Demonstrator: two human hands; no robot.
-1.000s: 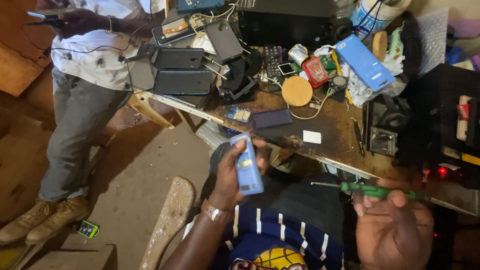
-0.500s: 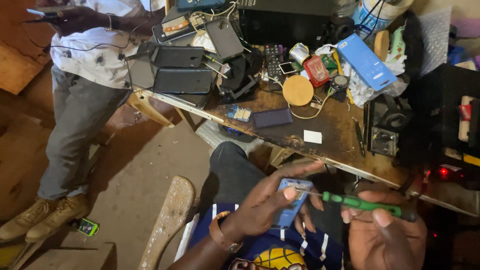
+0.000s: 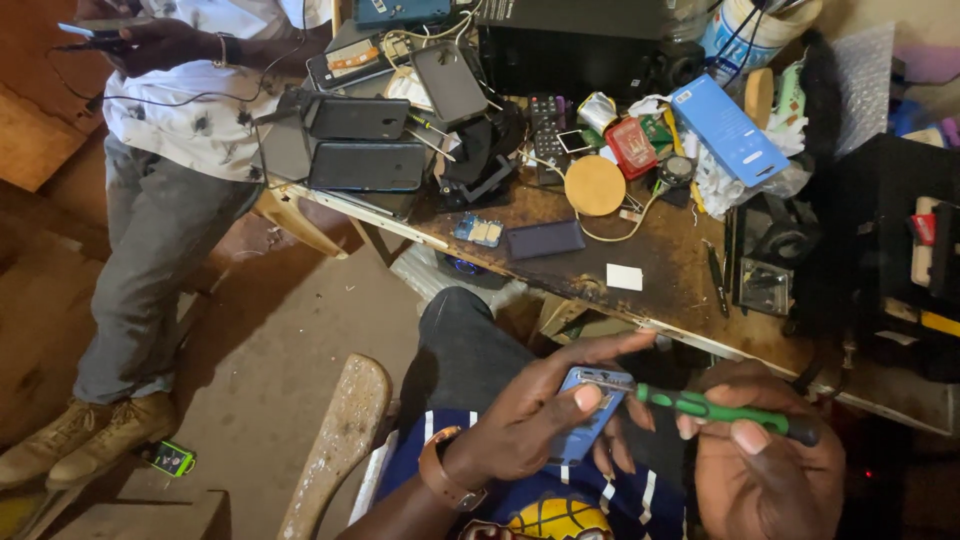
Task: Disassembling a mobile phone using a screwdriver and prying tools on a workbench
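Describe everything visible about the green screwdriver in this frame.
The screwdriver has a green plastic-looking handle with a dark end and a thin metal shaft. It lies nearly level, tip pointing left onto the upper end of the blue phone. The right hand pinches the handle between thumb and fingers; the left hand holds the phone over the lap.

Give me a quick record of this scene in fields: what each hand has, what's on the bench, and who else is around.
left hand: holds a blue phone over the lap
right hand: grips a green-handled screwdriver, tip on the phone's top edge
workbench: dark phones, a blue box, a round tan disc, a white card
other person: standing at left, holding a phone
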